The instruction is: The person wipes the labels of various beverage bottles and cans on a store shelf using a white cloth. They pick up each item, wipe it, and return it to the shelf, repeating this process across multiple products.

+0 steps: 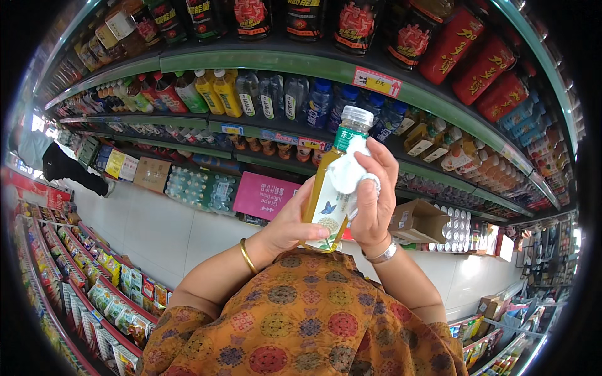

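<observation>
A clear plastic bottle of yellow tea drink (327,214) is held tilted in front of my chest. Its label is green at the neck and pale below, with a blue butterfly and a flower, and it bears writing. My left hand (301,216) grips the lower part of the bottle, the thumb across the front. In my right hand (378,188) is a crumpled white cloth (345,174), pressed against the upper label. The cloth hides part of that label. A clear cap (357,115) sits on the bottle's neck.
Drink shelves (282,66) curve across ahead, above a pink juice carton (265,195), shrink-wrapped bottles (186,183) and an open cardboard box (418,221) at floor level. Snack racks (94,291) stand behind left. At far left, a person's dark-trousered leg (75,174) is on the tiled floor (164,230).
</observation>
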`<control>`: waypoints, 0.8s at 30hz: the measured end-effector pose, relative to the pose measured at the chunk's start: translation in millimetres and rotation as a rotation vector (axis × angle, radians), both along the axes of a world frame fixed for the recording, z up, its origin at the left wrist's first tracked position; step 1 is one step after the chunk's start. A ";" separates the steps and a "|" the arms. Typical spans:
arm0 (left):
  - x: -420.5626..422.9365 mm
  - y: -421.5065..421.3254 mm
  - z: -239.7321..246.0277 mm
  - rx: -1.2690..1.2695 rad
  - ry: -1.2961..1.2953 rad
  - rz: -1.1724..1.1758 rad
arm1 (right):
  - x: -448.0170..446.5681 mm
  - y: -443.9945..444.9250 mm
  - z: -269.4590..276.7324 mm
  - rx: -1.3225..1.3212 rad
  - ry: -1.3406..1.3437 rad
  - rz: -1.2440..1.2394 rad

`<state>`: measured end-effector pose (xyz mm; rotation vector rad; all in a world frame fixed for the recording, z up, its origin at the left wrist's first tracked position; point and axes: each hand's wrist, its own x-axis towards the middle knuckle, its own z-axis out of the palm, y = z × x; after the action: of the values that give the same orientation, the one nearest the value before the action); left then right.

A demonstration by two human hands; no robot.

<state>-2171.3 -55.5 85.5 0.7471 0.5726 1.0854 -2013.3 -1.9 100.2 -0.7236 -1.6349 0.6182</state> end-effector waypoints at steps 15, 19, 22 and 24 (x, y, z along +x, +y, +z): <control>-0.2 9.5 -15.2 0.008 -0.164 0.020 | -4.2 -8.5 -9.7 -0.442 0.102 0.117; 3.7 12.6 -25.7 0.068 -0.196 0.057 | -6.4 -6.9 7.7 0.083 -0.441 -0.024; 5.6 7.7 -20.7 -0.188 -0.171 0.094 | -12.6 -18.3 23.0 0.247 -0.774 -0.004; 5.5 12.3 -22.2 -0.167 -0.262 0.107 | -8.0 -26.4 17.7 0.287 -0.786 0.127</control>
<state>-2165.8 -43.3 63.3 0.4244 0.4757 1.1964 -2021.3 -28.3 117.9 -0.6905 -2.4455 0.1649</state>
